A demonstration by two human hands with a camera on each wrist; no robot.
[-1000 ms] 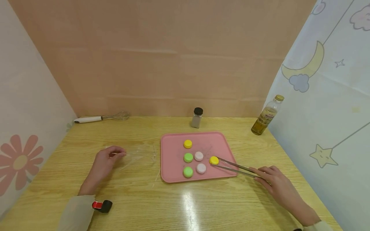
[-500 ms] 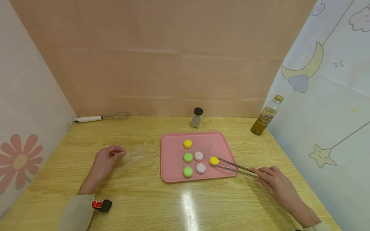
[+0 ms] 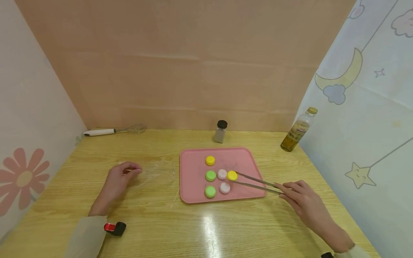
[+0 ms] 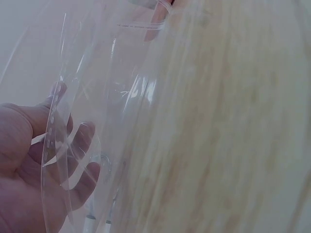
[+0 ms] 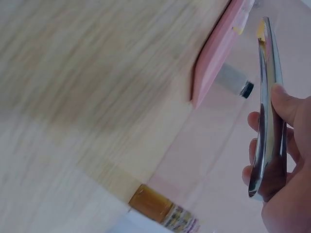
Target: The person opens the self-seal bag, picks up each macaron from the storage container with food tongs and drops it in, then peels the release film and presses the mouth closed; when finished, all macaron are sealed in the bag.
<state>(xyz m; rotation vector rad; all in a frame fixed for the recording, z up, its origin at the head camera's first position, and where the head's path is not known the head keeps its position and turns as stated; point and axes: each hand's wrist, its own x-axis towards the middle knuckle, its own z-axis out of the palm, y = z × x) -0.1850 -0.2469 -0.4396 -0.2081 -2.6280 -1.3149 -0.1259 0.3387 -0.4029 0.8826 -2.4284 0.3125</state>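
With thumb and forefinger, my left hand (image 3: 120, 179) pinches the edge of a clear plastic bag (image 4: 143, 92) left of the pink tray (image 3: 193, 200). My right hand (image 3: 304, 202) grips metal tongs (image 5: 278, 141), whose tips hold a yellow macaron (image 3: 232, 175). This macaron appears just above the tray, close to a pale pink macaron (image 3: 222, 174); whether they touch I cannot tell. Another pale macaron (image 3: 224, 188), two green macarons (image 3: 210, 176) and a second yellow macaron (image 3: 210, 160) lie on the tray. In the left wrist view the bag partly covers my fingers.
Behind the tray stands a small black-capped jar (image 3: 220, 132). An oil bottle (image 3: 297, 132) is at the back right by the patterned wall. A whisk (image 3: 103, 132) lies along the back left edge of the wooden table (image 3: 167, 229).
The tongs and the yellow macaron have shifted left and slightly back, toward the pale macarons. My right hand has moved with them. The left hand keeps its place on the bag.
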